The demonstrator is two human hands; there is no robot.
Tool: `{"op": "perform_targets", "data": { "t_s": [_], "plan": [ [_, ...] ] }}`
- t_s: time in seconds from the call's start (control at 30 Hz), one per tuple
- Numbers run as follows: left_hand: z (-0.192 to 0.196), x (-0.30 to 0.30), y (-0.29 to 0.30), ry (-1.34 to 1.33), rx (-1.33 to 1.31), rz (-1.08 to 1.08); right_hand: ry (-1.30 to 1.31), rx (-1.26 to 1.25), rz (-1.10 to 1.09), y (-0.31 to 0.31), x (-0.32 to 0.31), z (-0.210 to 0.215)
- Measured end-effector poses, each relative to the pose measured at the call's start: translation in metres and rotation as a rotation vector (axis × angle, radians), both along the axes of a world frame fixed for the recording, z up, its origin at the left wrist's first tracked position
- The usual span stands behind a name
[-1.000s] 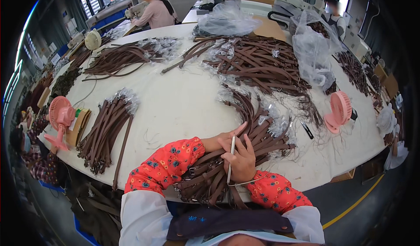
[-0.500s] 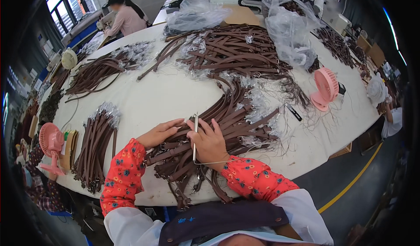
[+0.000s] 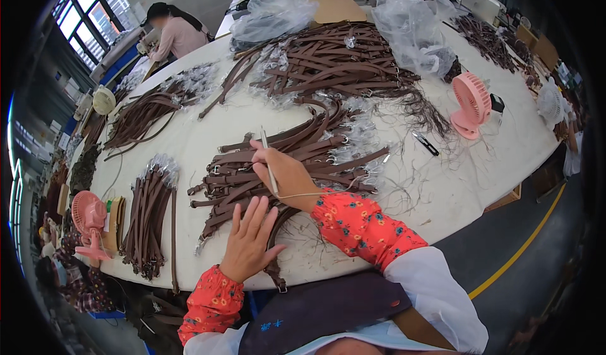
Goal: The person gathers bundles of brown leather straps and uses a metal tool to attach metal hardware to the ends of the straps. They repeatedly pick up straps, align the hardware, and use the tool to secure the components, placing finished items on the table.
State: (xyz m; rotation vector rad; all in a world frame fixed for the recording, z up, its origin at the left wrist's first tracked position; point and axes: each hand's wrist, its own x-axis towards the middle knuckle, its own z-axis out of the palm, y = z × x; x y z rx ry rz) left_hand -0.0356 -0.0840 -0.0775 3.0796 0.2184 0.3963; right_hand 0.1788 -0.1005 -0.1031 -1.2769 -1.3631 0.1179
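My right hand (image 3: 289, 173) is closed around a slim silver pen-like tool (image 3: 270, 165), its tip pointing away from me. A thin cord runs from the tool's near end along my wrist. Under and around this hand lies a loose pile of brown straps (image 3: 235, 179) with metal buckles. Clear plastic wrapping (image 3: 361, 141) covers parts of the pile on its right side. My left hand (image 3: 249, 241) is stretched out with fingers spread, palm down, at the near edge of the pile. Whether it touches the straps beneath is hard to make out.
A neat bundle of straps (image 3: 148, 223) lies left, beside a pink fan (image 3: 89, 219). Another pink fan (image 3: 471, 105) and black thread snips (image 3: 425, 144) are at right. Farther back are a large strap heap (image 3: 334, 58) and plastic bags (image 3: 410, 30). A person (image 3: 177, 34) sits far left.
My left hand has drawn back toward me, off the far side of the pile. My right hand has shifted forward and left with the tool. The straps are more spread out toward the left.
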Motion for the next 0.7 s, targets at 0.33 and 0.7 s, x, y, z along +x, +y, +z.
{"op": "perform_targets", "data": {
  "t_s": [0.33, 0.7],
  "plan": [
    [-0.023, 0.045, 0.029, 0.146, 0.067, 0.071, -0.126, -0.130, -0.201, -0.185, 0.126, 0.021],
    [-0.026, 0.084, 0.137, 0.196, 0.368, 0.055, -0.557, -0.409, -0.122, -0.175, 0.097, -0.028]
  ]
}}
